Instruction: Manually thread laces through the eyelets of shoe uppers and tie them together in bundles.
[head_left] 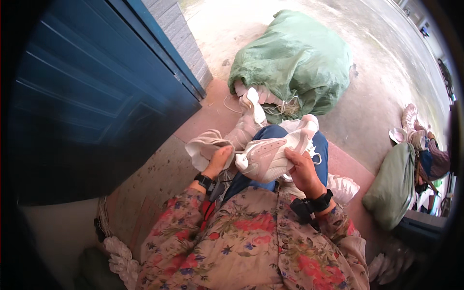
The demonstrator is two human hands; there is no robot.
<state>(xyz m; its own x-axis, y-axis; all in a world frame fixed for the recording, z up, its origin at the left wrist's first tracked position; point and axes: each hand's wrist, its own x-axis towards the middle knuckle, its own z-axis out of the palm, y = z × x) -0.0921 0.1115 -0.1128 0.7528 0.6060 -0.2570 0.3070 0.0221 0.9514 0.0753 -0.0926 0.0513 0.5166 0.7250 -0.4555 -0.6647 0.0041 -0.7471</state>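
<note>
Across my lap lies a pink and white sneaker upper [270, 157], with white laces hanging at its right end. My right hand [304, 170] is closed on its right side, thumb on top. Just left of it my left hand [219, 161] is closed around the edge of a pale pink shoe upper [203, 144]. This piece sits at the near end of a nested row of uppers [244, 128] reaching toward the big green sack. Where the left fingers go under the piece, they are hidden. More pale uppers [344, 187] lie beside my right knee.
A large green woven sack [299, 58] stands ahead, pale uppers and string showing at its mouth. To the left is a blue door [96, 101]. At right, another green sack [390, 191] rests near more uppers [410, 116]. Strung pale pieces [121, 261] lie at lower left.
</note>
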